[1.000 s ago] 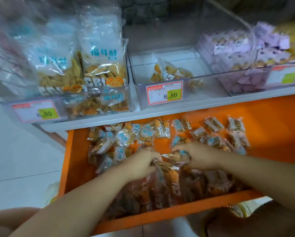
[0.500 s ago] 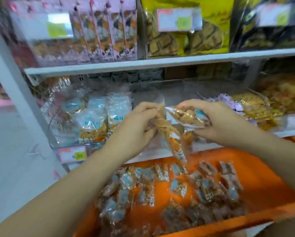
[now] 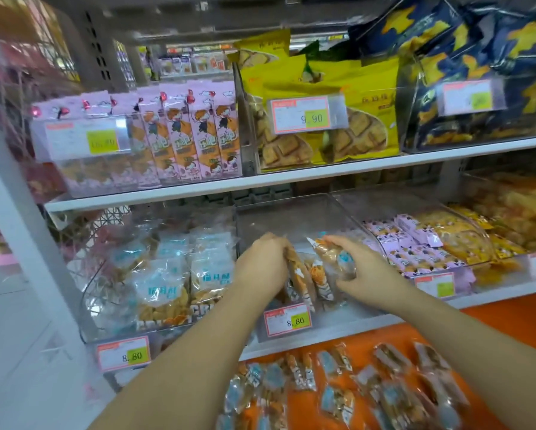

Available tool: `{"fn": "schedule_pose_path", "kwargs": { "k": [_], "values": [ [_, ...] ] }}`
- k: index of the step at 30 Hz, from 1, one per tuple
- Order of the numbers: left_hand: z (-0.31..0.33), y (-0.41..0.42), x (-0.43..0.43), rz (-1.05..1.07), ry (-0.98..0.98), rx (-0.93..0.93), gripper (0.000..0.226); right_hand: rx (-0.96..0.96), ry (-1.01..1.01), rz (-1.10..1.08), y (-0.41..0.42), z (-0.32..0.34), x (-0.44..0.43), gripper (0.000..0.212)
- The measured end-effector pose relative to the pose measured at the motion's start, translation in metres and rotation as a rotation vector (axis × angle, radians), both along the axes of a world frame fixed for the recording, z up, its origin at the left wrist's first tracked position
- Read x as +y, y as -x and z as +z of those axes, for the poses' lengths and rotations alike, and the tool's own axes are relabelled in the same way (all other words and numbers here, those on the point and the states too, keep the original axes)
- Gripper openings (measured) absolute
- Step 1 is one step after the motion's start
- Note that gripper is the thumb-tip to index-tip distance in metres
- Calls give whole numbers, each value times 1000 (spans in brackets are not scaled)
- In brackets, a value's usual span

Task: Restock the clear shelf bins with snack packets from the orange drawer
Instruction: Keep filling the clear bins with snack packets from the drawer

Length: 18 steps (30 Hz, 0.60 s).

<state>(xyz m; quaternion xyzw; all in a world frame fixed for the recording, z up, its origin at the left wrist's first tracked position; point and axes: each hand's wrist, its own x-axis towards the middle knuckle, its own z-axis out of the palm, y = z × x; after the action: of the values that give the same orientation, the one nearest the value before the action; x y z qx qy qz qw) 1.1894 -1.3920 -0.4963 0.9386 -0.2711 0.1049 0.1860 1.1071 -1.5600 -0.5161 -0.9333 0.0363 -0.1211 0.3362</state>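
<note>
We have both hands inside the middle clear bin [image 3: 347,212] on the lower shelf. Our left hand [image 3: 262,265] is closed around the top edges of upright snack packets [image 3: 301,282]; our right hand [image 3: 364,276], at 3 o'clock of the left, is curled around one more packet [image 3: 333,256], fingers partly wrapped and thumb on top.

We judge the packets light and soft: thin, glossy, crinkled film over loose orange-brown pieces that could crush under pressure. The film looks slippery, so we would grip at the flat sealed seam, not across the filled belly.

The bin is rigid transparent plastic with a curved front lip and a price tag [image 3: 288,319] at 6 o'clock. The orange drawer [image 3: 509,324], smooth and hard, lies below, with more packets [image 3: 338,395] scattered flat in it. The neighbouring bin [image 3: 111,305] at 9 o'clock is already well filled.
</note>
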Motion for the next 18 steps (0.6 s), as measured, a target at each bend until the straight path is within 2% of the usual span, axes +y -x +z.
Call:
{"fn": "schedule_pose_path", "kwargs": {
  "k": [4, 6, 9, 15, 18],
  "values": [
    [2, -4, -1, -14, 88, 58, 19, 1, -137, 16, 8, 1, -6, 79],
    [2, -6, 0, 1, 182, 135, 9, -17, -269, 1, 10, 2, -9, 68],
    [0, -5, -3, 9, 287, 228, 17, -67, -395, -43, 11, -2, -11, 52],
    [1, -10, -17, 32, 493, 345, 17, -237, -523, -215, 11, -25, -21, 79],
    [4, -13, -24, 7, 519, 249, 10, -269, -588, -248, 7, -23, -28, 86]
  ]
}}
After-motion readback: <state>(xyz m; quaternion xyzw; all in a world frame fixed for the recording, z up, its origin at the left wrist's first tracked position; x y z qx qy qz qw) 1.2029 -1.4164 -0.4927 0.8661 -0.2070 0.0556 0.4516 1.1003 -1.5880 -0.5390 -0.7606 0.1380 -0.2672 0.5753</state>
